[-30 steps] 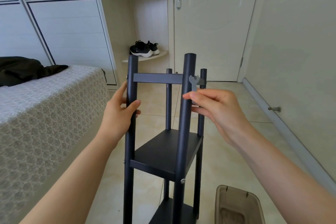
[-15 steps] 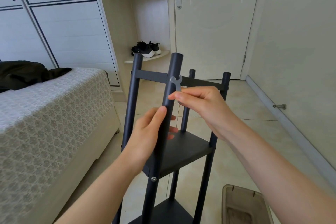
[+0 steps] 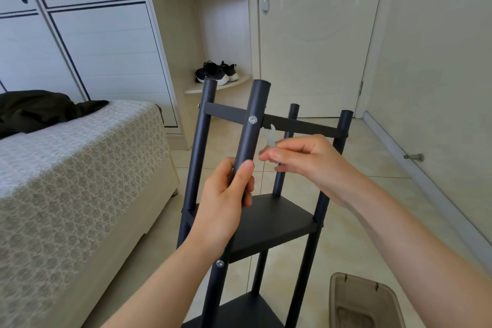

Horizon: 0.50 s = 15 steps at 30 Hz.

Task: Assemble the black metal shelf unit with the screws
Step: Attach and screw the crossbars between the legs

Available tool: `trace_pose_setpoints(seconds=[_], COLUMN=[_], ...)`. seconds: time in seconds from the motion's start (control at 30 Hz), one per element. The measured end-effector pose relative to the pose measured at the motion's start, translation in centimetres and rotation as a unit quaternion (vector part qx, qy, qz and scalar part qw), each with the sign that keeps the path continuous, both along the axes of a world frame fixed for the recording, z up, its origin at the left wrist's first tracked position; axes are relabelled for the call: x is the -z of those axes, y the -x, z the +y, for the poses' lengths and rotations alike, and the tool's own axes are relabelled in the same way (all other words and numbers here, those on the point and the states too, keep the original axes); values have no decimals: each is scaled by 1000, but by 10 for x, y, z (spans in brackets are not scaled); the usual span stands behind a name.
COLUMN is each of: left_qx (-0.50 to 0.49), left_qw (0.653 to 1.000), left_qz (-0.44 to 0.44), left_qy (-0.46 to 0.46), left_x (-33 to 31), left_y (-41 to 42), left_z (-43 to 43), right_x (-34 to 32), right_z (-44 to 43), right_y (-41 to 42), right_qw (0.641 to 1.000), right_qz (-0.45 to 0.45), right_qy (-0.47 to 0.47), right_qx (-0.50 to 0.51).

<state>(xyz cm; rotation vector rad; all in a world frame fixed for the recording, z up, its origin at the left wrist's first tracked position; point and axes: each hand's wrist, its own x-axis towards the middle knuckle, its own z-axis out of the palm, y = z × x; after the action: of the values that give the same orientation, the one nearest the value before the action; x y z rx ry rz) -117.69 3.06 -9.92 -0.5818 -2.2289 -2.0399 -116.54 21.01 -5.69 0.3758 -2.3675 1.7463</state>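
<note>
L hand comes up from lower left on a bare forearm, fingers & thumb curled round the front post. R hand reaches in from lower right, just beside L, fingertips pinching a small wrench, blurred.

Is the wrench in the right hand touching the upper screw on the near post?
Apart. The head view shows the upper screw ringed by bare post, while the blurred wrench in the right hand sits to its right.

Four posts, two shelves, two face-on screw heads, one wrench — plus two hands.
</note>
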Motion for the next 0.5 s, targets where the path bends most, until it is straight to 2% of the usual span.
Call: trace_pose_setpoints(seconds=[0.3, 0.5], left_qx=[28, 38], left_qw=[998, 996], left_qz=[-43, -50], left_qy=[-32, -67], left_x=[-1, -2], left_y=[-6, -7], left_z=[3, -2], right_x=[2, -3], right_z=[-1, -22], right_y=[1, 3], right_qw=[993, 995], right_qz=[-30, -16], right_qy=[-93, -80], right_qx=[60, 60])
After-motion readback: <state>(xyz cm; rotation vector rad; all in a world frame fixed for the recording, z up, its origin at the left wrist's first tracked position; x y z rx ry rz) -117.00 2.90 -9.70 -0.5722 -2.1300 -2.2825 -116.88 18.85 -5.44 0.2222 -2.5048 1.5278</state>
